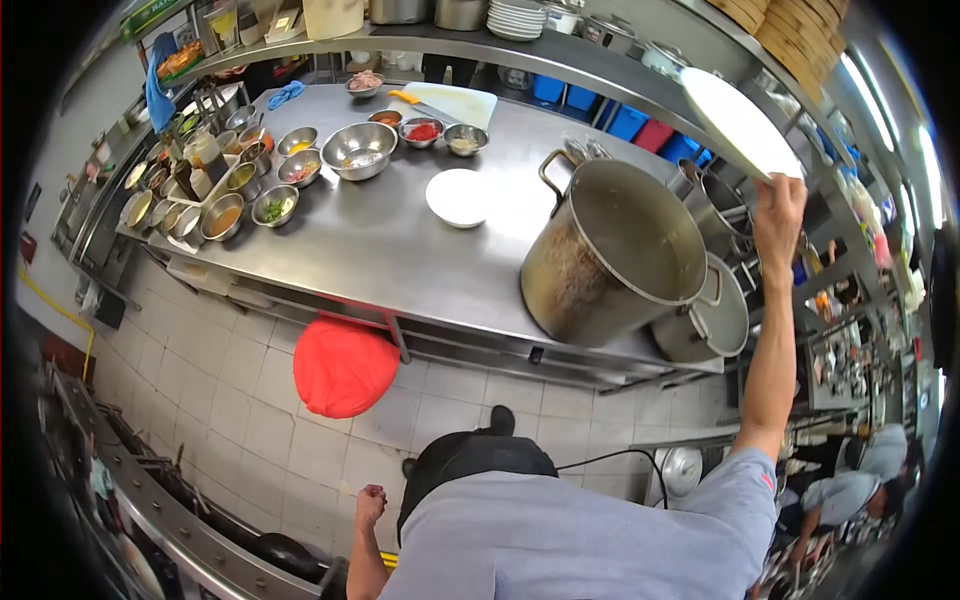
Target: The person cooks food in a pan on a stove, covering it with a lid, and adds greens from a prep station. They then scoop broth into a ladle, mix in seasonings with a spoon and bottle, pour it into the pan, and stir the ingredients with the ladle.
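My right hand [779, 220], raised at the upper right, grips the lower edge of a large white plate [738, 122]. The plate is tilted up beside the shelf above the table. Down by my side, over the floor, my left hand [370, 506] has its fingers curled closed, and nothing shows in it. A big stockpot [565, 275] stands on the steel table [385, 255] below the raised arm, with cloudy liquid [645, 235] inside. To its left sits a white bowl [458, 198]. Farther left is a steel mixing bowl [359, 152].
Small ingredient bowls [275, 206] and squeeze bottles [210, 155] crowd the table's left end. A knife [415, 101] lies by a cutting board [450, 103] at the back. A red-covered bin [345, 367] stands before the table. Other people [840, 500] are at the lower right.
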A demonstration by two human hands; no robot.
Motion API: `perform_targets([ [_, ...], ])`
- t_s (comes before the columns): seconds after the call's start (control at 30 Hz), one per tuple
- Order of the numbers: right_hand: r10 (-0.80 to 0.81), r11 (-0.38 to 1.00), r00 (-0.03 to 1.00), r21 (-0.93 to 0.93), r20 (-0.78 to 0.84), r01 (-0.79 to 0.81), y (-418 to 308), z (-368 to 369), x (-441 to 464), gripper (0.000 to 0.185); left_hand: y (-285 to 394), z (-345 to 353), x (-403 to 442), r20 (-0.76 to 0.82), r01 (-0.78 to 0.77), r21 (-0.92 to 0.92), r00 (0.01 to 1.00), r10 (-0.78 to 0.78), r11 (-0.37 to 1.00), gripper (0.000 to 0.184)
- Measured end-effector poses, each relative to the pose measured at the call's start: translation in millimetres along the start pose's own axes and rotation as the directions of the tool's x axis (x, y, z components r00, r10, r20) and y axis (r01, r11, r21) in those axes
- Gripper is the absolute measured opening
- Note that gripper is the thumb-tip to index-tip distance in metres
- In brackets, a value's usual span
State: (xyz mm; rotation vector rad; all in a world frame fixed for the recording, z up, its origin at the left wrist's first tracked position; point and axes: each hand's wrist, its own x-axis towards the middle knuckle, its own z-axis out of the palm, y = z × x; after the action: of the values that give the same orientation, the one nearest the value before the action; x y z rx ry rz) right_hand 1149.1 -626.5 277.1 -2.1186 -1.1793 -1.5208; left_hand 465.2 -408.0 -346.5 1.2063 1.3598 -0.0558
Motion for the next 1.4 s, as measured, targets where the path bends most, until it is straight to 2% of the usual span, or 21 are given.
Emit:
perform_targets([
  [0.1, 0.019, 0.989, 0.999, 0.147, 0.028, -0.023, -89, -14, -17, 0.021, 5, -53, -9, -0.024, -0.078, -0.066, 0.997, 0.076, 0.995, 0.016],
  [0.27, -0.222, 0.881, 0.975, 0.421, -0.028, 0.213, -222, -19, -40, 0.03, 59, -116, -32, -0.137, -0.228, -0.08, 0.967, 0.215, 0.97, 0.023],
  [0.4, -0.367, 0.7, 0.922, 0.615, -0.127, 0.363, -321, -3, -51, 0.032, 111, -133, -71, -0.193, -0.322, -0.209, 0.939, 0.284, 0.924, 0.024],
  [0.57, -0.457, 0.427, 0.86, 0.793, -0.226, 0.435, -428, 28, -58, 0.04, 164, -139, -135, -0.175, -0.445, -0.389, 0.895, 0.409, 0.807, 0.029],
  [0.63, -0.476, 0.331, 0.843, 0.837, -0.252, 0.437, -463, 36, -55, 0.041, 192, -145, -163, -0.189, -0.53, -0.409, 0.845, 0.5, 0.742, 0.031],
  [0.7, -0.493, 0.234, 0.818, 0.86, -0.296, 0.453, -493, 36, -49, 0.042, 220, -155, -188, -0.233, -0.66, -0.396, 0.745, 0.625, 0.639, 0.037],
  [0.77, -0.49, 0.164, 0.805, 0.872, -0.335, 0.462, -516, 38, -48, 0.042, 253, -168, -215, -0.25, -0.706, -0.484, 0.678, 0.691, 0.517, 0.042],
  [0.87, -0.517, 0.07, 0.779, 0.89, -0.354, 0.451, -533, 33, -52, 0.037, 285, -173, -224, -0.333, -0.711, -0.685, 0.502, 0.798, 0.161, 0.047],
  [0.97, -0.546, 0.019, 0.753, 0.893, -0.368, 0.45, -531, 26, -60, 0.033, 302, -165, -218, -0.393, -0.606, -0.795, 0.564, 0.726, 0.041, 0.053],
  [1.0, -0.542, 0.005, 0.75, 0.891, -0.378, 0.453, -527, 27, -68, 0.034, 318, -164, -229, -0.363, -0.539, -0.835, 0.686, 0.63, 0.106, 0.059],
  [1.1, -0.579, 0.073, 0.748, 0.893, -0.324, 0.443, -497, 22, -78, 0.031, 333, -144, -215, -0.382, -0.641, -0.745, 0.638, 0.669, 0.186, 0.066],
  [1.13, -0.585, 0.091, 0.749, 0.893, -0.31, 0.441, -483, 19, -79, 0.03, 340, -134, -211, -0.356, -0.614, -0.767, 0.649, 0.672, 0.186, 0.068],
  [1.17, -0.625, 0.166, 0.747, 0.896, -0.228, 0.412, -468, 13, -80, 0.032, 348, -123, -209, -0.336, -0.588, -0.787, 0.663, 0.669, 0.187, 0.069],
  [1.23, -0.576, 0.352, 0.804, 0.841, -0.152, 0.411, -441, 10, -88, 0.032, 367, -102, -200, -0.283, -0.552, -0.803, 0.683, 0.673, 0.223, 0.07],
  [1.33, -0.436, 0.505, 0.899, 0.839, 0.047, 0.201, -378, -2, -90, 0.036, 398, -73, -184, -0.197, -0.534, -0.79, 0.688, 0.699, 0.303, 0.069],
  [1.4, -0.29, 0.656, 0.945, 0.751, 0.153, 0.079, -326, -9, -98, 0.039, 424, -56, -171, -0.15, -0.527, -0.781, 0.681, 0.717, 0.336, 0.068],
])
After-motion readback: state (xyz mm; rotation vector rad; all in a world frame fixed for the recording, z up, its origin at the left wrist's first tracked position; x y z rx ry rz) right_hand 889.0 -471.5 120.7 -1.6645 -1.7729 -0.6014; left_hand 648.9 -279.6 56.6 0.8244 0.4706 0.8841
